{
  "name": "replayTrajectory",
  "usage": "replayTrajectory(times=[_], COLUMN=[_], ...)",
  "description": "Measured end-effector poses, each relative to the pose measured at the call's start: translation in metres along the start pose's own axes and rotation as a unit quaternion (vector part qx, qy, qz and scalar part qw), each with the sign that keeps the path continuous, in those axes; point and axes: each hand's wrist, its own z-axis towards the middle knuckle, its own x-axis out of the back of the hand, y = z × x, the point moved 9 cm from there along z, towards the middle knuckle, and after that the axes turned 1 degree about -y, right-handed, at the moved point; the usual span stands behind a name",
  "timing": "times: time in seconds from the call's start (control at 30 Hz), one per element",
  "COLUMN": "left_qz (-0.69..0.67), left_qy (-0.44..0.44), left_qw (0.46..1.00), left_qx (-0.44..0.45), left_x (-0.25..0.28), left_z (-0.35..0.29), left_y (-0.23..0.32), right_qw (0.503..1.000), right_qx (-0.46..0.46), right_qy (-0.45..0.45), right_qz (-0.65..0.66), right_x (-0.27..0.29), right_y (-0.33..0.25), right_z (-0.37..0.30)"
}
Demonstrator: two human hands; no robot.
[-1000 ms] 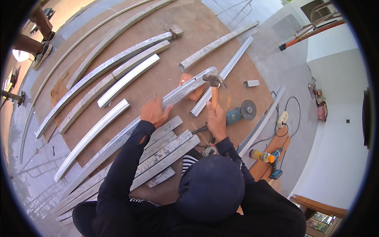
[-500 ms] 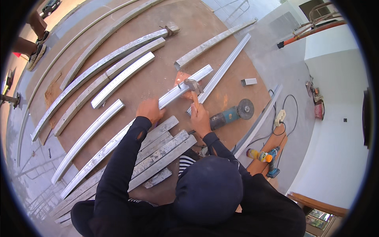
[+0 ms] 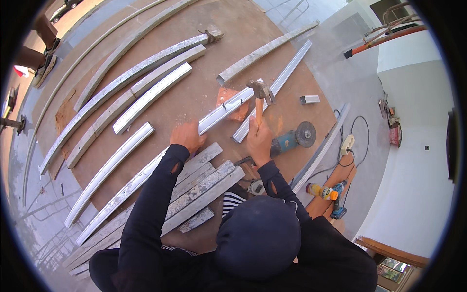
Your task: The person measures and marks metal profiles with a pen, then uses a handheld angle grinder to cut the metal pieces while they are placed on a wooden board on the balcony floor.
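My left hand [image 3: 187, 136] is closed round a long silver metal bar [image 3: 214, 120] that runs from the lower left toward the middle. The bar's far end lies over an orange-red block [image 3: 239, 113], and two small dark pieces show on its top face. In my right hand [image 3: 260, 142] is a hammer [image 3: 260, 91], gripped by its wooden handle. Its metal head is up near the bar's far end; whether it touches the bar I cannot tell. An angle grinder [image 3: 287, 142] lies just right of my right hand.
Several grey bars [image 3: 197, 194] lie stacked by my left forearm, with more silver bars [image 3: 160, 90] beyond. On the right are a short cut piece [image 3: 310, 99], a power strip [image 3: 347, 144], a cordless drill [image 3: 337, 209] and a bottle [image 3: 322, 191]. A person's shoes [image 3: 44, 70] show far left.
My right hand has shifted right, and the hammer head has moved up and right, uncovering more of the bar. The left hand keeps its hold almost in place.
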Motion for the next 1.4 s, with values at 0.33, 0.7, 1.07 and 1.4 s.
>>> replayTrajectory(times=[0.33, 0.7, 1.07, 1.4], left_qz=[-0.011, 0.004, -0.009, -0.006], left_qy=[-0.002, -0.020, -0.006, 0.147], left_qw=[1.000, 0.999, 1.000, 0.988], left_qx=[0.025, 0.026, -0.001, -0.036], left_x=[0.008, 0.007, 0.000, 0.022], left_z=[0.001, -0.003, 0.003, -0.009], left_y=[0.002, 0.005, 0.010, 0.033], right_qw=[0.999, 0.997, 0.998, 0.993], right_qx=[0.026, 0.031, 0.014, -0.069], right_qy=[-0.034, -0.072, -0.061, -0.076], right_qz=[0.026, 0.026, -0.015, 0.050], right_x=[0.006, -0.005, -0.009, 0.018], right_y=[-0.024, -0.019, 0.016, 0.028], right_z=[-0.011, -0.015, -0.028, -0.018])
